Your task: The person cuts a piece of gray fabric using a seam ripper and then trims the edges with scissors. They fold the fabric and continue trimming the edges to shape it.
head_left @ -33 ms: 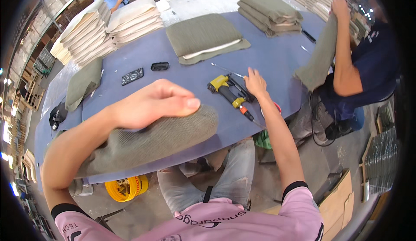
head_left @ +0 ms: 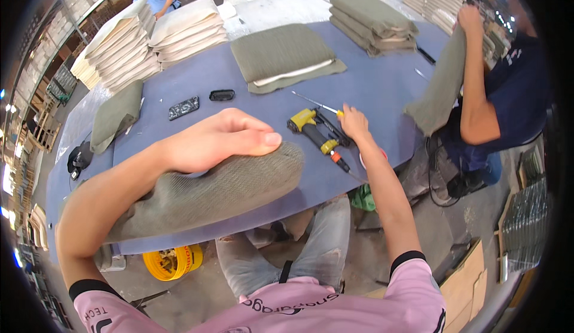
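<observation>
My left hand (head_left: pixel 218 144) is closed over the top of a grey-green fabric-covered cushion (head_left: pixel 215 195), thumb along its upper edge. The cushion is tilted up at the table's near edge, and the forearm lies across its left part. On the right, my right hand (head_left: pixel 354 125) has its fingers curled round the yellow handle of a screwdriver (head_left: pixel 315 102). The thin metal shaft points away to the left over the table. Just left of that hand lies a yellow and black staple gun (head_left: pixel 311 131) with an orange hose fitting.
The blue-grey table (head_left: pixel 197 126) carries a covered cushion (head_left: pixel 284 52), a stack of covered cushions (head_left: pixel 373 22), a phone (head_left: pixel 183 108) and a small black tray (head_left: pixel 222 95). White pad stacks (head_left: pixel 185 31) stand behind. A co-worker (head_left: pixel 508 87) holds fabric at right. A yellow bucket (head_left: pixel 173 263) is below.
My right hand's fingers have curled in from a stretched-out pose and closed on the screwdriver handle. My left hand keeps its hold on the cushion, with a very slight shift.
</observation>
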### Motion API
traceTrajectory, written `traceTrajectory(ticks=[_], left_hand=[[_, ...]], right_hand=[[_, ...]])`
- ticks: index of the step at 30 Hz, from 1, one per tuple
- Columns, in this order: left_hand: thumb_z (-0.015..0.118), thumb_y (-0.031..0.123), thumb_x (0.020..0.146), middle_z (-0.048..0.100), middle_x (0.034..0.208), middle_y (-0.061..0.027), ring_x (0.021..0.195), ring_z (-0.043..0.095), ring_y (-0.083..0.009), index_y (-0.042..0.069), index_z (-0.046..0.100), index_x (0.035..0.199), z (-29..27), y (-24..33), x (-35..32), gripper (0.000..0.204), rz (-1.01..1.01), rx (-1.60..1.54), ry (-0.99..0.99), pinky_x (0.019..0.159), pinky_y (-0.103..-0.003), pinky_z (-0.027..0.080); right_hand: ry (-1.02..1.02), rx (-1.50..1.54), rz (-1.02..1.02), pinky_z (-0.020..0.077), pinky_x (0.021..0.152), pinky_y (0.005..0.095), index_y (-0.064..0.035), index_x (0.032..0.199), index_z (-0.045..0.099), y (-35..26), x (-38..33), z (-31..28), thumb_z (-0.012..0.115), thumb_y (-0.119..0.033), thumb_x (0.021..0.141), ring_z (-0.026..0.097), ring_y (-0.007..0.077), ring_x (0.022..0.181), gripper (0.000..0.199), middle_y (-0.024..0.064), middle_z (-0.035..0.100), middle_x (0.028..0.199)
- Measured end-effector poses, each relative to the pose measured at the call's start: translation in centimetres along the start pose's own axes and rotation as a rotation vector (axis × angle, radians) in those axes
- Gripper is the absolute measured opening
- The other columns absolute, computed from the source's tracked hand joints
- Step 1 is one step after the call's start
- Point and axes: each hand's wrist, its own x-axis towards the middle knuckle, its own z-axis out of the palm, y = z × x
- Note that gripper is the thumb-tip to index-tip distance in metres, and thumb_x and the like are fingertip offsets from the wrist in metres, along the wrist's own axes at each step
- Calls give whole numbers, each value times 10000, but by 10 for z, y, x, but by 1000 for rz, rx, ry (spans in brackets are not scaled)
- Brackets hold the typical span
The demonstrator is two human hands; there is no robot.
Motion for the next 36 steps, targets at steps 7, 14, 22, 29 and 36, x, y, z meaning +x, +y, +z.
traceTrajectory(ticks=[7, 14, 22, 29, 36], left_hand=[[623, 393, 1116, 580, 909, 86, 879, 483, -36, 85, 659, 943, -38, -22, 28, 356, 86, -29, -30, 829, -264, 423], [611, 403, 1115, 602, 880, 72, 859, 504, -45, 73, 680, 908, -45, -37, 43, 395, 142, -36, -39, 826, -273, 440], [625, 390, 1102, 745, 1173, -36, 1089, 632, -118, -46, 756, 1193, -56, -44, 52, 464, 153, -85, -40, 1019, -304, 472], [607, 401, 1111, 742, 1275, -71, 1187, 631, -156, -26, 756, 1276, -54, -48, 56, 482, 173, 12, -25, 1092, -325, 450], [604, 436, 1103, 715, 1331, -80, 1274, 616, -187, -17, 738, 1306, -51, -64, 58, 513, 203, 12, 13, 1149, -344, 435]], right_hand=[[111, 181, -16, 602, 834, 474, -93, 1299, 616, -48, -10, -86, 685, -211, 1012, 774, 336, 938, 318, 159, 769, 1019], [686, 1448, -823, 497, 641, 250, -115, 1382, 392, -175, -133, -312, 551, -164, 1104, 568, 151, 756, 324, 144, 683, 1009], [489, 1383, -1022, 512, 694, 268, -93, 1361, 428, -185, -119, -386, 555, -170, 1110, 591, 158, 810, 292, 140, 684, 1036], [378, 1287, -1009, 526, 739, 284, -74, 1343, 459, -188, -96, -411, 558, -175, 1116, 612, 164, 858, 268, 137, 684, 1060], [278, 1178, -999, 539, 785, 301, -55, 1325, 491, -211, -86, -398, 561, -181, 1121, 632, 170, 906, 250, 133, 685, 1083]])
